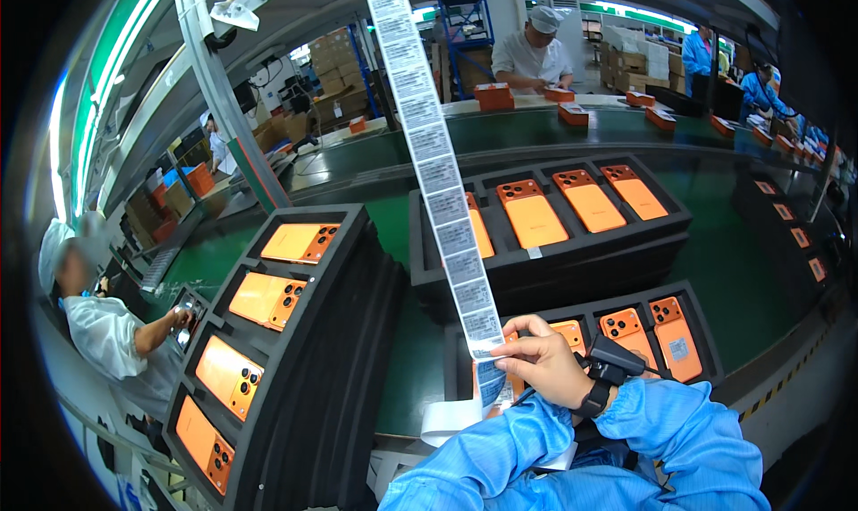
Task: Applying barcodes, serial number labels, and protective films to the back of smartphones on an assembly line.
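My right hand (547, 368) pinches the lower end of a long strip of printed white labels (433, 163) between thumb and fingers. The strip runs up from there past the top of the view. Below the fingertips it folds over, and a loose white loop of strip (447, 423) hangs beside my left sleeve (492, 453). My left hand is hidden behind the right hand and wrist. A black device is strapped to my right wrist. Under the hands lies a black foam tray (709, 355) of orange phones; its rightmost phone (672, 328) bears a small pale label.
Stacked black foam trays (344, 243) with orange phones stand at left; another stack (554, 265) sits beyond the hands on the green belt (742, 243). Orange-and-white boxes (494, 96) line the far belt. A person (116, 332) works at left; others sit across.
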`<state>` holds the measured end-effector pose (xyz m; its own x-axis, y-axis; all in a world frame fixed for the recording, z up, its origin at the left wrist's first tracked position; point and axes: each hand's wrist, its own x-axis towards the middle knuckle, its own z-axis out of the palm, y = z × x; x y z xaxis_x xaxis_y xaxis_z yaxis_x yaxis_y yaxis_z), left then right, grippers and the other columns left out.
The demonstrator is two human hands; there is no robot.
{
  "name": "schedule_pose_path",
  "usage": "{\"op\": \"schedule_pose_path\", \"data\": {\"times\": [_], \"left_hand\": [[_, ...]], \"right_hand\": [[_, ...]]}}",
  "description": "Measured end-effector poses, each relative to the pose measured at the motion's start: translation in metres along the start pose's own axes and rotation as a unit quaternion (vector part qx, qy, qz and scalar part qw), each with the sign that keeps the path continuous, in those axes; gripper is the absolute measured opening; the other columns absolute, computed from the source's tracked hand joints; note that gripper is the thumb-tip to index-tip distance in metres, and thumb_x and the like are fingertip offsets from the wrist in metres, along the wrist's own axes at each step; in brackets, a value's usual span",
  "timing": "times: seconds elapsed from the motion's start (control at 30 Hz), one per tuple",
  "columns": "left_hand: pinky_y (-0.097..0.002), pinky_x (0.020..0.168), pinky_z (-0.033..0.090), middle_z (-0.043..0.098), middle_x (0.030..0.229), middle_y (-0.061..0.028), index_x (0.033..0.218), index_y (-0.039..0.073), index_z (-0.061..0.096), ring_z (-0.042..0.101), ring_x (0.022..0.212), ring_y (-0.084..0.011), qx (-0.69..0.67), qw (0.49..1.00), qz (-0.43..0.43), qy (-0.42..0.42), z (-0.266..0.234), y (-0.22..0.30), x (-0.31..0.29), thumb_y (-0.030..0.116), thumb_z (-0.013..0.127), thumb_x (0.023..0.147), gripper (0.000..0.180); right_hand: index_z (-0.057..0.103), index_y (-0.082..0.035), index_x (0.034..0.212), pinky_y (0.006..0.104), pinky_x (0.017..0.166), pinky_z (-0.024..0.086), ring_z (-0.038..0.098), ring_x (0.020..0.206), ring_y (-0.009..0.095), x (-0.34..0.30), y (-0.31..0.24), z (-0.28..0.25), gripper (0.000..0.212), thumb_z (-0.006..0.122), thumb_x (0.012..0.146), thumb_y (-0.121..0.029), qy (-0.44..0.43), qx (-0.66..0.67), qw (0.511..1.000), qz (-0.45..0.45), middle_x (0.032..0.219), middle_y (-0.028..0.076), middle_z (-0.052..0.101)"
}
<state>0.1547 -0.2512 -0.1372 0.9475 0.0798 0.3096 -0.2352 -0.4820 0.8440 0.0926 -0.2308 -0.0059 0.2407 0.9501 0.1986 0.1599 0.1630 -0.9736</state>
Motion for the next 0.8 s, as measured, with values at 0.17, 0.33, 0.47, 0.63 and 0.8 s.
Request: {"op": "schedule_pose_path", "data": {"times": [0.17,0.33,0.47,0.63,0.8], "left_hand": [[-0.041,0.06,0.047,0.058,0.069,-0.0178,0.073,-0.002,0.059,0.061,0.068,-0.0327,0.017,1.0,-0.003,0.024,-0.019,-0.007,-0.009,0.012,0.06,0.077,0.014],[-0.0409,0.06,0.047,0.058,0.07,-0.0181,0.072,-0.002,0.059,0.061,0.068,-0.033,0.015,0.999,0.018,0.025,-0.014,-0.003,-0.005,0.012,0.06,0.077,0.014],[-0.0408,0.061,0.047,0.058,0.07,-0.0182,0.072,-0.002,0.059,0.06,0.068,-0.0333,0.027,0.998,0.004,0.049,-0.024,-0.009,-0.009,0.012,0.06,0.078,0.014],[-0.0406,0.061,0.047,0.058,0.07,-0.0185,0.072,-0.002,0.059,0.06,0.069,-0.0337,0.02,0.999,0.016,0.038,-0.015,-0.007,-0.003,0.011,0.06,0.078,0.015],[-0.0405,0.061,0.047,0.058,0.07,-0.0187,0.072,-0.002,0.059,0.06,0.069,-0.034,0.026,0.999,0.015,0.035,-0.014,-0.011,0.004,0.011,0.061,0.078,0.015]], "right_hand": [[0.069,0.001,0.094,0.0296,0.077,0.052,0.063,0.09,0.021,0.005,-0.008,0.015,0.019,0.069,0.075,0.005,0.033,-0.129,0.969,-0.207,0.108,0.012,0.049],[0.069,0.0,0.094,0.0286,0.067,0.051,0.059,0.08,0.021,0.0,-0.019,0.012,0.025,0.071,0.071,0.01,0.086,-0.26,0.9,-0.339,0.104,0.012,0.048],[0.067,0.001,0.094,0.0292,0.062,0.051,0.062,0.076,0.022,0.005,-0.029,0.018,0.028,0.071,0.069,0.011,0.052,-0.246,0.905,-0.344,0.089,0.012,0.06],[0.067,0.0,0.09,0.0309,0.062,0.051,0.065,0.074,0.025,0.005,-0.029,0.018,0.024,0.072,0.068,0.007,0.062,-0.223,0.922,-0.309,0.082,0.013,0.065],[0.067,-0.001,0.088,0.0321,0.066,0.05,0.065,0.074,0.026,0.016,-0.03,0.03,0.018,0.073,0.071,0.002,0.032,-0.174,0.934,-0.309,0.082,0.013,0.065]]}}
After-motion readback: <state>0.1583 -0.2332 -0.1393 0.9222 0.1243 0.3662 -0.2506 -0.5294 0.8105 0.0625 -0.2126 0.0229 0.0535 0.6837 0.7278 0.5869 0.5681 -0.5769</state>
